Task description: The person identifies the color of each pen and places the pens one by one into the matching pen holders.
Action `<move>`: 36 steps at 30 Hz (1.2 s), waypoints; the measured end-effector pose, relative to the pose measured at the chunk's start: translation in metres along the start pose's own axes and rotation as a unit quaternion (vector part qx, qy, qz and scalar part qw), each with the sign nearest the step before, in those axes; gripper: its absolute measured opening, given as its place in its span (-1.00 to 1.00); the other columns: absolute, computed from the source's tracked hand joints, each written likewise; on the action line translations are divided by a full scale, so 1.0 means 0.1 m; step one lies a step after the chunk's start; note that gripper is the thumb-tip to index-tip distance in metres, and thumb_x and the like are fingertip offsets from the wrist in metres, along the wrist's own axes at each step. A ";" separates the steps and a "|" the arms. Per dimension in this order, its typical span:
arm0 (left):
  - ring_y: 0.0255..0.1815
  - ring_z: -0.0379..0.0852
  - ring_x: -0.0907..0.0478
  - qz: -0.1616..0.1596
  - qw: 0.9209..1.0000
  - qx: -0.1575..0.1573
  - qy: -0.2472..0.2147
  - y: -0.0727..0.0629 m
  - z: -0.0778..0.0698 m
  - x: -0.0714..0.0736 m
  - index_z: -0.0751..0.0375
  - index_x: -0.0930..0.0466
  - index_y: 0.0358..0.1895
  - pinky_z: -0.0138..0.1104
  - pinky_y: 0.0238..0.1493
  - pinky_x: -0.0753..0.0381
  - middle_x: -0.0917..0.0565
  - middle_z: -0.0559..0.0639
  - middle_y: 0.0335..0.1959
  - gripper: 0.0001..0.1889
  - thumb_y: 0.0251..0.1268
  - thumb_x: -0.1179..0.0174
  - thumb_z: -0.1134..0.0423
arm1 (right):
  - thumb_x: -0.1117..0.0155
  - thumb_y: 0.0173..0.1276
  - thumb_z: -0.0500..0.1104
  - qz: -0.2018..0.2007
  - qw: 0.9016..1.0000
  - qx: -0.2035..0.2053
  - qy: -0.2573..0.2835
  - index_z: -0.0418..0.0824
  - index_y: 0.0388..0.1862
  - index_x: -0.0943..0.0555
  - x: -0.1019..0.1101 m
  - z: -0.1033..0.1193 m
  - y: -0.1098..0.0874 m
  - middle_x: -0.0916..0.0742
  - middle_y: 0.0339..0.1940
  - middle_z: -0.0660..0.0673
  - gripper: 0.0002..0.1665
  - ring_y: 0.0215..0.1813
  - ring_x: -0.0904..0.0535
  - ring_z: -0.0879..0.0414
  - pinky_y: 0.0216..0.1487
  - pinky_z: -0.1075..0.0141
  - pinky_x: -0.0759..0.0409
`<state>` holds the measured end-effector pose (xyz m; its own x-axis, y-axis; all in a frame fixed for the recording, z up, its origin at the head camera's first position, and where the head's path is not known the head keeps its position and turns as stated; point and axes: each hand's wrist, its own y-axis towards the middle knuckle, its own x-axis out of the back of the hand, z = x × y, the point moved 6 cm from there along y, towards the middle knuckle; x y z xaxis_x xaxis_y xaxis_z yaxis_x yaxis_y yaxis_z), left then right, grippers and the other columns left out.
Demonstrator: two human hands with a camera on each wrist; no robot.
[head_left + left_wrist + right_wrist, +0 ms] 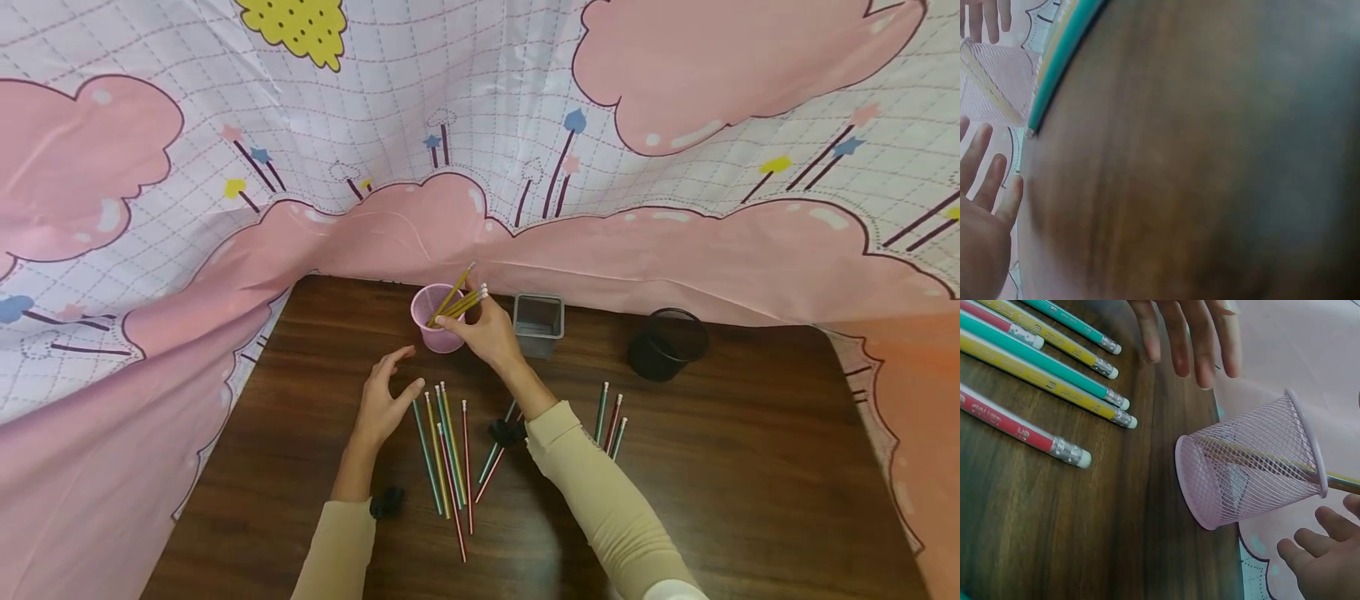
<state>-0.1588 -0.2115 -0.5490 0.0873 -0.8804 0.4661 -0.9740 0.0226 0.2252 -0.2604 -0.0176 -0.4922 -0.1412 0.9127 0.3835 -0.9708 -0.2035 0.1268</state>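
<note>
My right hand [491, 333] is beside a pink mesh pencil cup [1260, 462], fingers loosely extended and spread at its rim. Several yellow pencils [467, 302] lean in the cup, eraser ends up. My thumb overlaps them in the head view; in the right wrist view the fingertips [1329, 519] are just beside a pencil shaft. My left hand [382, 404] hovers in front of the cup, fingers relaxed and holding nothing. Under and beside it lie green, yellow and red pencils [450, 458], erasers toward the cup.
Right of the cup stands a grey square holder [538, 321], and farther right a black round mesh cup [667, 343]. More pencils [611, 417] lie right of my right sleeve, and a couple partly under it. A patterned cloth [525, 242] borders the brown table [750, 467].
</note>
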 end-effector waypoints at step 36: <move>0.24 -0.02 -0.33 0.081 0.991 0.020 0.104 -0.28 0.09 -0.15 -0.09 -0.54 0.27 0.02 0.30 -0.33 -0.63 -0.15 0.06 -0.29 -0.06 -0.60 0.13 | -0.58 0.15 -0.10 -0.004 0.998 0.031 0.053 -0.14 0.50 -0.31 -0.30 -0.17 -0.03 -0.61 0.27 -0.19 -0.03 0.35 -0.48 -0.08 0.36 0.10 -0.43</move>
<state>-0.1343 -0.2038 -0.5702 -0.0340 -0.7495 0.6611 -0.9859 0.1335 0.1006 -0.2569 -0.0383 -0.5198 -0.1569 0.9458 0.2845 -0.9583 -0.2154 0.1876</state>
